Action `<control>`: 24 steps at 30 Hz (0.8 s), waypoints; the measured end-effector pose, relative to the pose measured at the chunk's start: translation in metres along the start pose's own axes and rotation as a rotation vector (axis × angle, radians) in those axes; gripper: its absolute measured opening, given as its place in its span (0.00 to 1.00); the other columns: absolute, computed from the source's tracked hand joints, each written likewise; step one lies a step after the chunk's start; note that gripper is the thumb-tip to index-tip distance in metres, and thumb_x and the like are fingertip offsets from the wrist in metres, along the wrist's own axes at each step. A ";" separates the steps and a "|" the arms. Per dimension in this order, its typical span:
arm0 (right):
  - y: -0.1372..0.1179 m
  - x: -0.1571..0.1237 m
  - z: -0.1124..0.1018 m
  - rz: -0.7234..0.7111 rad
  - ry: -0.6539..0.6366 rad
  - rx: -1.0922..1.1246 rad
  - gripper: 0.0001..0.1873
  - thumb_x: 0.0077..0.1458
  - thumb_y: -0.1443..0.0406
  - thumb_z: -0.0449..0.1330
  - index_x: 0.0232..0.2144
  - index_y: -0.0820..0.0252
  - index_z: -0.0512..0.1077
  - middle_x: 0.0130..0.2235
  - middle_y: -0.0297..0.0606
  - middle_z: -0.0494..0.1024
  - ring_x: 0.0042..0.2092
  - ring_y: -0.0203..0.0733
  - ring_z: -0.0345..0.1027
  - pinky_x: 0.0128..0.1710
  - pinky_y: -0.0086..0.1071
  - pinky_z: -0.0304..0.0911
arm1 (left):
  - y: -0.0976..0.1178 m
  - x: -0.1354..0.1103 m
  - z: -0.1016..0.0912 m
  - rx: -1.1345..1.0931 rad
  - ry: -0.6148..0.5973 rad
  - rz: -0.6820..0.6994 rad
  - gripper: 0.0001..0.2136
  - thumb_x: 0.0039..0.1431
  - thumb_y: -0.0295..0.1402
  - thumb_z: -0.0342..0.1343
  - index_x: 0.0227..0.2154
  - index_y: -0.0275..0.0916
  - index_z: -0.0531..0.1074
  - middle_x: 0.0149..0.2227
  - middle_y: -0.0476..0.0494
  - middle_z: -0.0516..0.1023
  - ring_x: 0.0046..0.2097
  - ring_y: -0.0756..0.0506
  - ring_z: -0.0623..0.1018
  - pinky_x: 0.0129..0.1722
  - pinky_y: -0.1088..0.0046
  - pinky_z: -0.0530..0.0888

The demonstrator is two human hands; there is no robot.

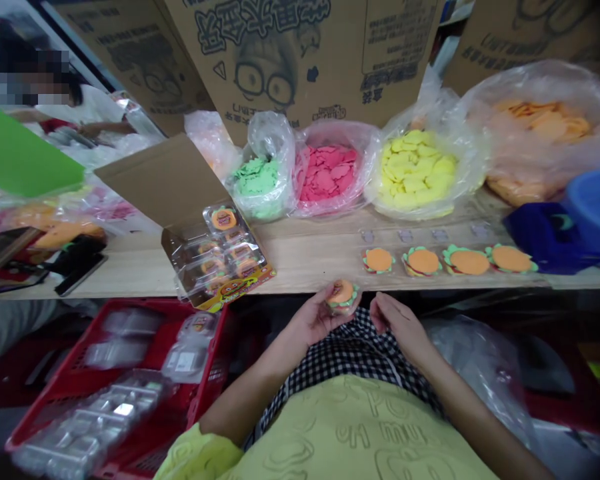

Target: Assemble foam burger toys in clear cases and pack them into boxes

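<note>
Over the table's front edge, my left hand (316, 319) grips a small toy burger in a clear plastic case (343, 295), with an orange bun top, a green frill and a dark label. Just right of it, apart from the case, is my right hand (397, 320), its fingers curled together; whether they hold anything is hidden. Beyond my right hand, several burgers with orange tops (379, 260) sit in a row of clear cases, their lids (405, 235) laid open behind. To the left stands an open display box (220, 267) holding cased burgers.
Plastic bags of green (257, 177), pink (327, 173), yellow (417, 167) and orange pieces (550, 120) line the back, before large cartons (325, 73). At right are a blue tape dispenser (545, 237) and a blue tub (597, 207). A red crate (155, 307) holds clear packaging. Another person (95, 110) is at far left.
</note>
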State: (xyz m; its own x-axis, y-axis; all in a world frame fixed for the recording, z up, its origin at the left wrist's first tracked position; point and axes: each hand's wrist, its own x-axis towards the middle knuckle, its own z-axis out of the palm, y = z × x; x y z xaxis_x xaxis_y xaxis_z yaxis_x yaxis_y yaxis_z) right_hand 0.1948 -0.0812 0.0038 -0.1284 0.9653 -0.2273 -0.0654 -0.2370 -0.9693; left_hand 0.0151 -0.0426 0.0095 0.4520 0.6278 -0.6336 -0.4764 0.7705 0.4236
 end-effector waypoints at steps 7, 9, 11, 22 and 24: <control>-0.013 0.011 0.016 -0.052 -0.037 -0.015 0.19 0.57 0.51 0.46 0.23 0.58 0.61 0.19 0.29 0.59 0.21 0.34 0.53 0.21 0.29 0.52 | -0.001 -0.002 0.000 -0.042 -0.065 -0.021 0.17 0.52 0.40 0.54 0.41 0.33 0.68 0.40 0.40 0.74 0.39 0.47 0.75 0.41 0.71 0.72; -0.014 0.012 0.018 -0.054 -0.021 -0.033 0.19 0.56 0.51 0.47 0.22 0.58 0.60 0.18 0.28 0.58 0.21 0.33 0.52 0.20 0.28 0.52 | -0.002 -0.005 0.002 -0.017 -0.061 0.001 0.17 0.51 0.40 0.55 0.41 0.33 0.69 0.40 0.39 0.74 0.39 0.46 0.75 0.41 0.70 0.72; -0.013 0.011 0.018 -0.032 0.001 -0.056 0.18 0.54 0.51 0.50 0.22 0.57 0.60 0.17 0.27 0.57 0.20 0.33 0.51 0.19 0.27 0.50 | -0.001 -0.012 0.005 0.040 -0.055 0.059 0.17 0.48 0.38 0.58 0.40 0.32 0.69 0.39 0.39 0.74 0.38 0.46 0.75 0.40 0.68 0.71; -0.030 0.025 0.043 -0.112 -0.232 -0.168 0.15 0.50 0.51 0.53 0.24 0.54 0.68 0.26 0.36 0.71 0.28 0.43 0.64 0.24 0.33 0.64 | 0.050 -0.069 -0.010 0.481 -0.060 0.364 0.31 0.26 0.26 0.69 0.40 0.37 0.68 0.33 0.47 0.74 0.32 0.49 0.73 0.36 0.70 0.70; -0.031 0.027 0.048 -0.189 -0.262 -0.256 0.15 0.53 0.52 0.49 0.26 0.54 0.67 0.25 0.36 0.70 0.27 0.43 0.64 0.25 0.33 0.64 | 0.074 -0.088 -0.015 0.528 -0.021 0.495 0.28 0.26 0.26 0.68 0.38 0.36 0.68 0.34 0.46 0.74 0.34 0.49 0.73 0.37 0.70 0.70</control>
State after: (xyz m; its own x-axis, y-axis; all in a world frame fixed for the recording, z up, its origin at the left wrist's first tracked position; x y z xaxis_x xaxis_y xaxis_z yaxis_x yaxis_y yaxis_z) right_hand 0.1456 -0.0530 0.0327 -0.3877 0.9208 -0.0433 0.1324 0.0091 -0.9912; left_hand -0.0713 -0.0422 0.0867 0.2940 0.9151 -0.2761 -0.2037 0.3422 0.9173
